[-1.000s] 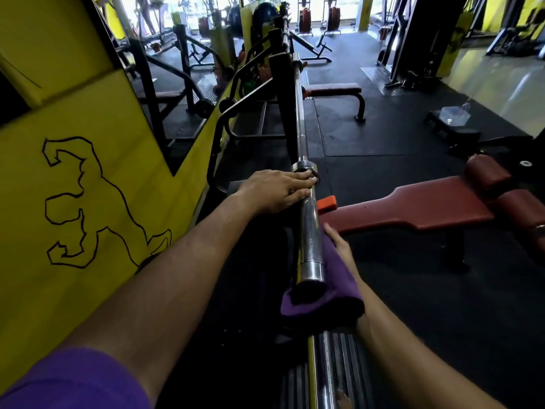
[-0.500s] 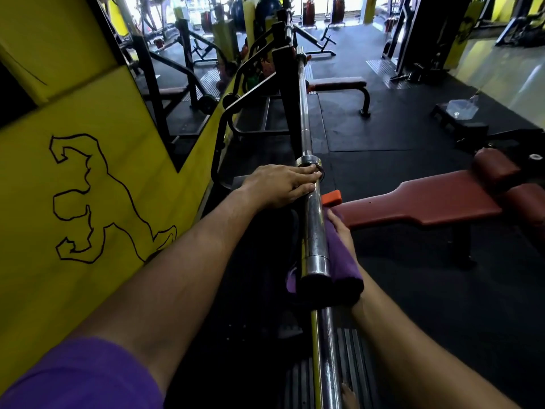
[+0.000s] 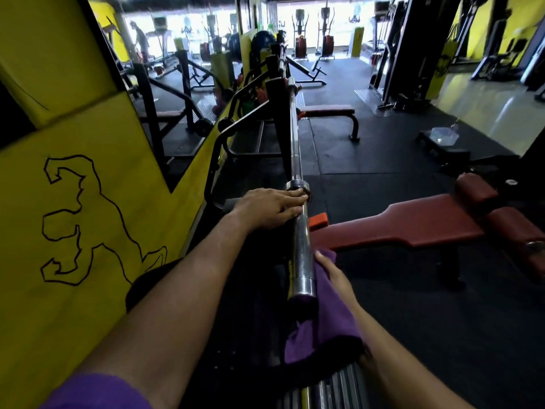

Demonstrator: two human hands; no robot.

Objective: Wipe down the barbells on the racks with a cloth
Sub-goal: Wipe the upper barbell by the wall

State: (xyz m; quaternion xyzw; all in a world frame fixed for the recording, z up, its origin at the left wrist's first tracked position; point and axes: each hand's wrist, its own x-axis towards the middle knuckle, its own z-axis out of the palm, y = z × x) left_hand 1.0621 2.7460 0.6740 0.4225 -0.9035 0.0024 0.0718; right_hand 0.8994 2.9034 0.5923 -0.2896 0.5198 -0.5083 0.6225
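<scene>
Steel first, as landmark: barbell (image 3: 301, 246), lying on its rack and running away from the camera down the middle of the view, its thick sleeve end nearest.

Left of the barbell: left hand (image 3: 269, 206), fingers fairly straight and laid over the sleeve just below the collar, resting on the metal, not clenched round it. Good to keep it so, pressing down, probably to stop the sleeve from spinning under the wipe.

On the barbell's near end and along its right side: purple cloth (image 3: 326, 317), folded over the tip of the sleeve and hanging below. Right of the barbell: right hand (image 3: 334, 276), pressing the cloth against the side of the sleeve; only thumb and back of hand visible, fingers hidden behind the cloth, so cannot tell for sure whether curled round, though likely gripping cloth against bar.

To do this step well, probably: wrap the cloth fully around the sleeve, squeeze firmly, pull in long strokes from collar to tip, turn the cloth to a fresh side afterwards. Risk: missing the underside.

Look of the barbell: chrome, shiny with dull streaks, thinner shaft beyond the collar, passing a black upright. Farther right of the barbell: red bench (image 3: 418, 222).
</scene>
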